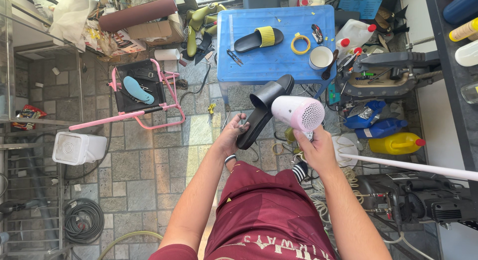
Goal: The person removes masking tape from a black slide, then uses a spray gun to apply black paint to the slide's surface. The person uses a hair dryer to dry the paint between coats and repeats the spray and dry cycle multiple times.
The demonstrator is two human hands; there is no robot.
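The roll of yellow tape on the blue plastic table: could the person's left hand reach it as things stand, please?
Probably not at once: the left hand grips a black slide sandal. The yellow tape roll lies unobstructed on the blue plastic table.

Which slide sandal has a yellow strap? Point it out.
The slide sandal on the blue table, the yellow-strapped one. The other sandal, held in the left hand beside the hair dryer, is all black.

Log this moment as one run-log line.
left hand: holds black slide sandal | right hand: holds hair dryer beside sandal | blue table ahead
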